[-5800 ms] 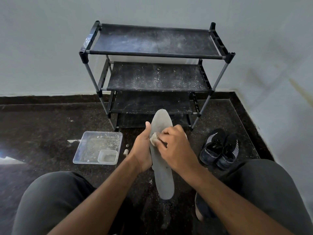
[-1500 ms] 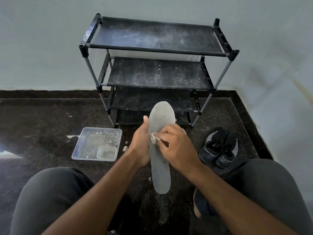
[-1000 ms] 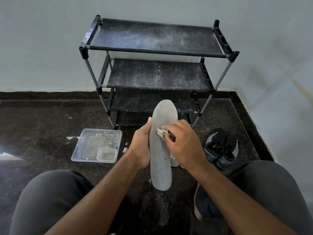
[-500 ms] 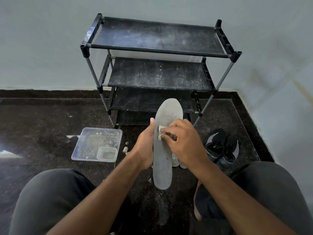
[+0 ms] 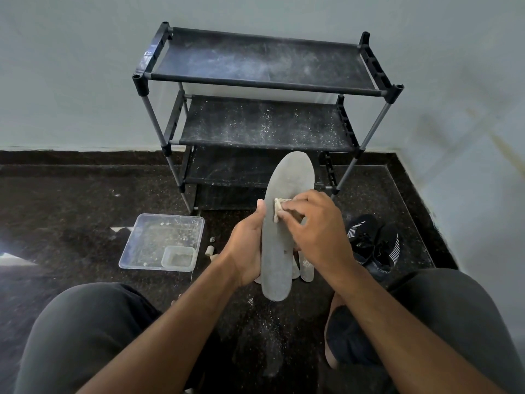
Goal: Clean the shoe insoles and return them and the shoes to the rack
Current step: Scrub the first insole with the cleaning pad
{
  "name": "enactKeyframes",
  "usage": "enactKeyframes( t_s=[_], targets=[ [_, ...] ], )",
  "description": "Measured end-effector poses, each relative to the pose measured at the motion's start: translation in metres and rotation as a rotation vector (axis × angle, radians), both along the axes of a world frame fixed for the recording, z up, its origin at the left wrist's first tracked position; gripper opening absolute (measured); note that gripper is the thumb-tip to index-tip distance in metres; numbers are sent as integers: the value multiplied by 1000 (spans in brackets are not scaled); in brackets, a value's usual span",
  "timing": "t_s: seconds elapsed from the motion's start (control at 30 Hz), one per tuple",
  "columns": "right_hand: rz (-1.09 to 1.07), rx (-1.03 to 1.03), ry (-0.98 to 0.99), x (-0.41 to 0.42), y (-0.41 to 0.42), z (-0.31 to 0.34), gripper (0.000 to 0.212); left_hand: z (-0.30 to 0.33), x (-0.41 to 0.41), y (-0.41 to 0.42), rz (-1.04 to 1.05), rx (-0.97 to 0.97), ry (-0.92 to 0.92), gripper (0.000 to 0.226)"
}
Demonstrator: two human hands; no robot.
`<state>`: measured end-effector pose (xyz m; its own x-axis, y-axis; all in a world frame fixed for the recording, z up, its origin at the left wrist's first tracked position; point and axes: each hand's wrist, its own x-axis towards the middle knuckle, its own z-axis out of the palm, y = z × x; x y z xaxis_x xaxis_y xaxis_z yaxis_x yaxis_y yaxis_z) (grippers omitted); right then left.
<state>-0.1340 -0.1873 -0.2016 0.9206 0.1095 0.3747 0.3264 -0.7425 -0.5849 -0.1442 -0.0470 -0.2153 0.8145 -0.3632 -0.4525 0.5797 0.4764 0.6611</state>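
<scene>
Left hand (image 5: pixel 247 248) curled round grey insole (image 5: pixel 279 237), right hand (image 5: pixel 314 227) pinching small cloth (image 5: pixel 277 207) on it. Black shoes (image 5: pixel 373 245) on floor (image 5: pixel 71 211) near right edge.

insole (image 5: pixel 277 251): grey | wad (image 5: pixel 277 206): off-white | rack (image 5: pixel 264 120): black, white-speckled | shoes (image 5: pixel 373 245): black, white-striped | tray (image 5: pixel 163 241): clear | floor (image 5: pixel 71 200): dark, speckled

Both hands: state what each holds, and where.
Left hand grips the grey insole along its left edge at mid-length. Right hand pinches a small cloth against it.
</scene>
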Motion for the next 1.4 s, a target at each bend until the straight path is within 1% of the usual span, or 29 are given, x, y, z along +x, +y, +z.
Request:
enactKeyframes(
  t_s=[0.07,0.13,0.23,0.33,0.4,0.47,0.6,0.67,0.7,0.77,0.87,0.93,0.97,1.03,1.1,1.17,1.23,1.33,1.37,1.4],
  targets=[
    [-28,5,-2,2,0,-1,19,1,-2,-2,1,19,-11,63],
    [-32,-36,-14,1,1,-3,23,0,-1,-2,1,17,-5,64],
    [48,-111,-32,-5,9,-7,12,1,-1,0,6,2,29,66],
    [216,-95,146,-9,14,-7,12,-4,1,5,28,33,55,70],
    [283,-115,230,-9,11,-3,8,-7,3,8,48,44,73,72],
    [240,-112,203,-6,5,3,6,-7,4,8,54,46,67,71],
    [-7,-66,-12,1,-7,12,9,-7,-1,-3,-11,79,18,67],
    [-44,-79,-25,1,-3,8,9,-9,-2,-7,-43,65,12,66],
    [-30,-90,-16,0,1,5,9,-8,-2,-7,-45,46,17,67],
    [73,-128,18,-7,10,2,9,-8,0,-2,-18,21,27,66],
    [308,-234,171,-18,16,6,12,-11,5,8,28,61,23,68],
    [368,-264,254,-22,11,10,10,-12,6,11,43,53,40,71],
    [354,-244,246,-21,7,11,10,-12,6,11,44,35,50,72],
    [260,-189,149,-17,-4,14,13,-14,5,9,45,7,55,73],
    [152,-201,64,-11,-7,14,13,-14,6,6,44,-6,44,71],
    [128,-233,47,-9,0,11,13,-15,6,4,52,-12,44,71],
    [174,-222,130,-14,10,5,14,-18,8,6,71,-22,51,72],
    [247,-133,335,-22,11,6,14,-24,9,13,82,25,68,75],
    [253,-91,373,-22,8,9,13,-25,9,14,85,31,73,76],
    [241,-64,368,-22,4,11,13,-25,10,15,84,24,76,77]
  ],
)
